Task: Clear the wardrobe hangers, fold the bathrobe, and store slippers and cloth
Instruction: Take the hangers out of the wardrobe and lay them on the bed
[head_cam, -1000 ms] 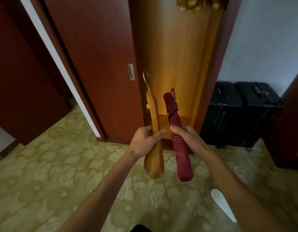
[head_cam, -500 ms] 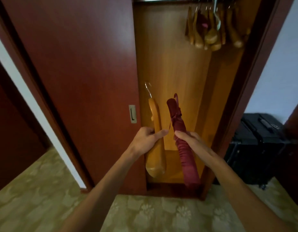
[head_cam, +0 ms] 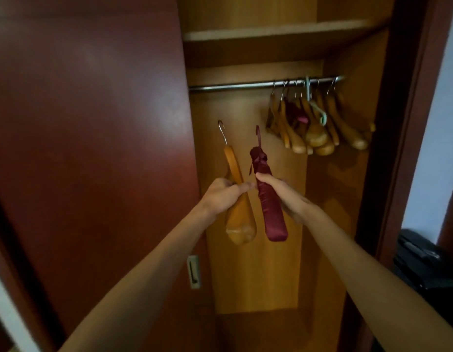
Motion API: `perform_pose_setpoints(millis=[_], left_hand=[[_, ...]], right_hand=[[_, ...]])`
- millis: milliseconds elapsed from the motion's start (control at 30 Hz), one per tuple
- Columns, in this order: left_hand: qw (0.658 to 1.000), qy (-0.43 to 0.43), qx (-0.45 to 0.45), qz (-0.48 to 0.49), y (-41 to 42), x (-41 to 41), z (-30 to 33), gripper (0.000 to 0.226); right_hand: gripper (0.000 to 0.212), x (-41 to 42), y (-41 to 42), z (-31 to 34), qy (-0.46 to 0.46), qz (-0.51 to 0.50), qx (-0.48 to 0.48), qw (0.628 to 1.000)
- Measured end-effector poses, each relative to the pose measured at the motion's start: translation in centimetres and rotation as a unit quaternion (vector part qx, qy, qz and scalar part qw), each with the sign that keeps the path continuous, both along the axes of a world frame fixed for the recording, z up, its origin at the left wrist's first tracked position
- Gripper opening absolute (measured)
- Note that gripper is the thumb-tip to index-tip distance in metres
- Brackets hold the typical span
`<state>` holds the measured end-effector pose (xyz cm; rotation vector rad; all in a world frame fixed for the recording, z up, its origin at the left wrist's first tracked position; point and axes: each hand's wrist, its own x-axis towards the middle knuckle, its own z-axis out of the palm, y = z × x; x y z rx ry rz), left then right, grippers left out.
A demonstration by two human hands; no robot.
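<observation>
Here the left hand (head_cam: 224, 196) grips a wooden hanger (head_cam: 237, 199) while the right hand (head_cam: 284, 194) clasps a padded maroon hanger (head_cam: 270, 209), both raised before the open wardrobe. More hangers (head_cam: 319, 123) crowd the rail (head_cam: 233, 86) at its right end.

Shiny metal rail (head_cam: 245, 85) runs across inside wardrobe (head_cam: 258, 250), under wood shelf (head_cam: 271, 34) at 12 o'clock. Bunch of wooden hangers (head_cam: 319, 123) hangs on rail, pushed together at its right end, about 1 o'clock. One pale plastic hanger (head_cam: 318, 110) and bit of dark red cloth hang in bunch. Left part of rail bare. Shelf top not seen.
</observation>
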<state>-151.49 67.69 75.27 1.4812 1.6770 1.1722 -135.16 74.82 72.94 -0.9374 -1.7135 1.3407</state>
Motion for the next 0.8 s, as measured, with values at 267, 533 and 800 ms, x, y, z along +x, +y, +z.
perform_pose_setpoints(millis=[267,533,800], left_hand=[[0.995,0.084,0.053,0.000,11.0,-1.2,8.0,0.050],[0.987,0.150,0.062,-0.001,21.3,-2.5,14.7,0.043],[0.981,0.187,0.052,-0.012,27.4,-2.9,16.3,0.031]], right_hand=[[0.059,-2.6,13.9,8.9,0.029,-0.016,0.072,0.997],[0.058,-4.5,24.6,15.3,0.029,-0.014,0.043,0.999],[0.055,-5.4,29.7,16.9,0.042,-0.016,0.002,0.999]])
